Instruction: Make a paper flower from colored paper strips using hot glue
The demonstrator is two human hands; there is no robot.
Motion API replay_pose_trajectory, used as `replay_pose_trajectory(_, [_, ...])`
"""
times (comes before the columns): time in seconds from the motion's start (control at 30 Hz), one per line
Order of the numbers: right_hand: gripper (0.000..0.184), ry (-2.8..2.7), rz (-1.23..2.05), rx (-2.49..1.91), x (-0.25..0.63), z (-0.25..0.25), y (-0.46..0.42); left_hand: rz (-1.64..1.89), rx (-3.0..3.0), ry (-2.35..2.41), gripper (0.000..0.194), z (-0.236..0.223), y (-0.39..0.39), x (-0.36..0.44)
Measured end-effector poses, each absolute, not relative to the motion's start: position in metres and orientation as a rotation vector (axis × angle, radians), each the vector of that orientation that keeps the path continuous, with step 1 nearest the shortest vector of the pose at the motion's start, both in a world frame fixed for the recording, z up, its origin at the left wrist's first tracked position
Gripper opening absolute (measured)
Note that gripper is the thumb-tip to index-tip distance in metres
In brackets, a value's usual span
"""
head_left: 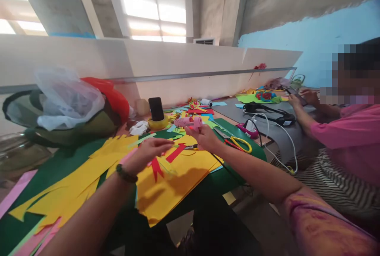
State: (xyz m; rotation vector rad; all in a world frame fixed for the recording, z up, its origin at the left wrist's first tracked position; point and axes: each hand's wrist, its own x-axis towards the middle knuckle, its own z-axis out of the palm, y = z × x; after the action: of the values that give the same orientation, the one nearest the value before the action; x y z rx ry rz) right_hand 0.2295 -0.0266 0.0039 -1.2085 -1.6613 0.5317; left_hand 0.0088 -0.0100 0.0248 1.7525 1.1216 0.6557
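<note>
My right hand (204, 136) is closed round the handle of a pink glue gun (187, 121), whose nozzle points left above the table; its black cord trails down off the table edge. My left hand (150, 151) is pinched on a thin light green paper strip (142, 140) and hovers over red paper cut-outs (166, 159). The cut-outs lie on yellow paper sheets (178, 176) that rest on green paper (53, 169).
A black phone (156, 109) stands in a yellow tape roll. Yellow-handled scissors (237, 143) lie right of my hands. Plastic bags (68, 97) are heaped at the left. A person in pink sits at the right, a hand (297, 99) on a phone, beside black cables and a white cable (285, 137).
</note>
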Motion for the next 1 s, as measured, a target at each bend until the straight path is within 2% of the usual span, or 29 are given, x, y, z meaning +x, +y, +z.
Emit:
replay_pose_trajectory(0.17, [0.055, -1.618, 0.534, -1.108, 0.216, 0.014, -0.028, 0.689, 1.578, 0.688, 0.047, 0.019, -0.04, 0.067])
replay_pose_trajectory(0.27, [0.055, -1.532, 0.581, -1.047, 0.21, 0.017, -0.033, 0.766, 1.526, 0.59, 0.051, 0.012, -0.038, 0.081])
replay_pose_trajectory(0.43, [0.055, -1.537, 0.539, -0.97, 0.214, 0.012, -0.045, 0.771, 1.603, 0.476, 0.045, 0.0, -0.03, 0.085])
replay_pose_trajectory(0.63, [0.079, -1.885, 0.526, -0.788, 0.26, -0.005, -0.044, 0.822, 1.603, 0.546, 0.044, -0.014, -0.02, 0.078])
replay_pose_trajectory(0.7, [0.081, -1.842, 0.39, -0.983, 0.293, -0.007, -0.03, 0.848, 1.554, 0.591, 0.045, -0.017, -0.016, 0.074])
replay_pose_trajectory(0.83, [0.049, -1.731, -0.013, -1.995, 0.359, 0.0, 0.014, 0.924, 1.405, 0.628, 0.047, -0.018, -0.009, 0.068])
replay_pose_trajectory(0.93, [0.035, -1.698, 0.013, -2.276, 0.389, 0.0, 0.039, 0.955, 1.25, 0.635, 0.047, -0.017, -0.005, 0.063])
replay_pose_trajectory(1.0, [0.028, -1.711, 0.06, -2.311, 0.397, -0.005, 0.047, 0.959, 1.17, 0.639, 0.048, -0.016, -0.003, 0.06])
